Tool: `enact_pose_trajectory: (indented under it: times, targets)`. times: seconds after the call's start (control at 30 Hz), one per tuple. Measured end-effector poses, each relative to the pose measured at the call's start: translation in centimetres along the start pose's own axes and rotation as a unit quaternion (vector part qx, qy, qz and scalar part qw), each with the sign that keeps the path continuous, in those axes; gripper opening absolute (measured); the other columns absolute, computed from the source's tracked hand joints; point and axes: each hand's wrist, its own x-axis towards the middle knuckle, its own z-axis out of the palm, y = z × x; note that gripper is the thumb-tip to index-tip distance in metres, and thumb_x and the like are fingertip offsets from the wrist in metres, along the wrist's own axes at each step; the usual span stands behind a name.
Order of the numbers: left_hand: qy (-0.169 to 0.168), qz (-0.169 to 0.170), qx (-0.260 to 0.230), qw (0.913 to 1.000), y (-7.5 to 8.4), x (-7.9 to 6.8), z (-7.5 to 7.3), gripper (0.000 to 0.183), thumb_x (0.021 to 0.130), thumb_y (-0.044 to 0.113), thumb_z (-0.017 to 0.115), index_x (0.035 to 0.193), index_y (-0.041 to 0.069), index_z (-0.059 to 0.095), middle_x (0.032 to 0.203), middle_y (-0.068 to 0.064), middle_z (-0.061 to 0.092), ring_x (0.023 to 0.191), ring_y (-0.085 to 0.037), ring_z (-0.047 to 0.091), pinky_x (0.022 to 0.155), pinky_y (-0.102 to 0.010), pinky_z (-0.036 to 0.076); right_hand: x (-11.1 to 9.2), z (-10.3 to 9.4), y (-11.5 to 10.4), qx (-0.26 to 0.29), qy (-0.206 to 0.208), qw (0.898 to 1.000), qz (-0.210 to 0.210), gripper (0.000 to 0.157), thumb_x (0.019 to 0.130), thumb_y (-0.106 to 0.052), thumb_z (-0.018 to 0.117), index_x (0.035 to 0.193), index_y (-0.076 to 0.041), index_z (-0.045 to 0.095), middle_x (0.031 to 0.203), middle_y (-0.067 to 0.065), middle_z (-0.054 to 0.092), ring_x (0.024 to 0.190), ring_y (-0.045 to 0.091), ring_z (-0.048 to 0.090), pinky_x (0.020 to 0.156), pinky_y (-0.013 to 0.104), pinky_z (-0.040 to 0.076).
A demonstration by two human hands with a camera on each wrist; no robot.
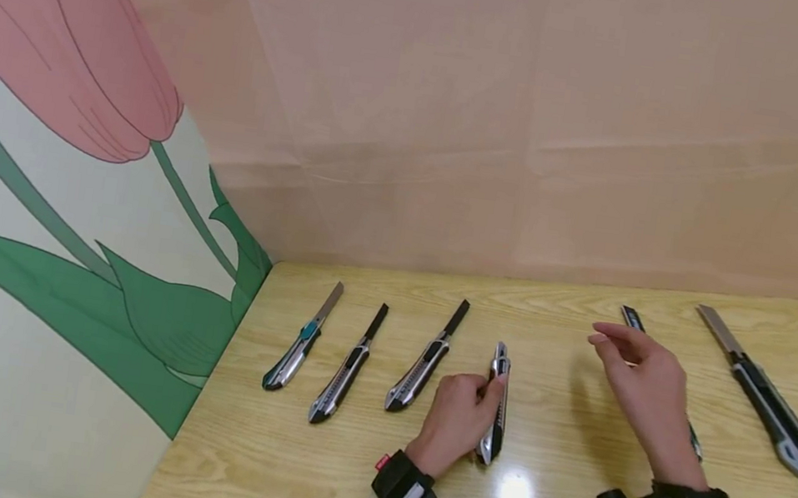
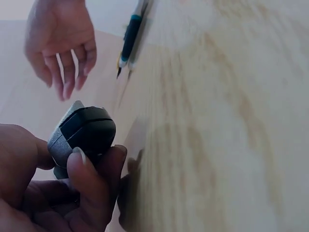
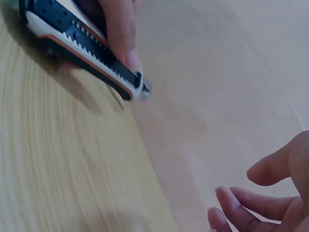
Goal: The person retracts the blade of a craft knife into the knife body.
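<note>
My left hand (image 1: 453, 424) grips a silver-and-black utility knife (image 1: 498, 432) at the middle of the table, its nose pointing away from me. In the left wrist view the dark rear end of this knife (image 2: 91, 129) shows between thumb and fingers. The right wrist view shows its toothed slide track, with a thumb on it and little or no blade out. To the right, my right hand (image 1: 645, 391) hovers above the table, fingers loosely bent and holding nothing. Beneath it lies a slim dark utility knife (image 1: 632, 317), mostly hidden by the hand and wrist.
On the left lie a teal-and-silver utility knife (image 1: 292, 357) and two silver-and-black ones (image 1: 339, 384) (image 1: 420, 374), blades extended. A larger utility knife (image 1: 765, 398) lies far right, blade out. A pinkish cloth (image 1: 535, 132) hangs behind the wooden table (image 1: 227, 462).
</note>
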Motion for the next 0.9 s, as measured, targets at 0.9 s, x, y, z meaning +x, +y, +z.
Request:
enact_pose_trajectory:
  times: [0.9]
  targets:
    - [0.001,-0.018,0.05,0.9986,0.4,0.0,-0.4,0.047,0.09,0.039,0.069,0.052,0.015,0.053,0.039,0.01,0.04,0.021,0.0,0.034,0.018,-0.015,0.026,1.0,-2.8,6.1,-0.217,-0.127,0.963,0.096,0.083,0.088,-0.045,0.065,0.138,0.015,0.037,0.114,0.045,0.037,0.092,0.063,0.039,0.054,0.059,0.042]
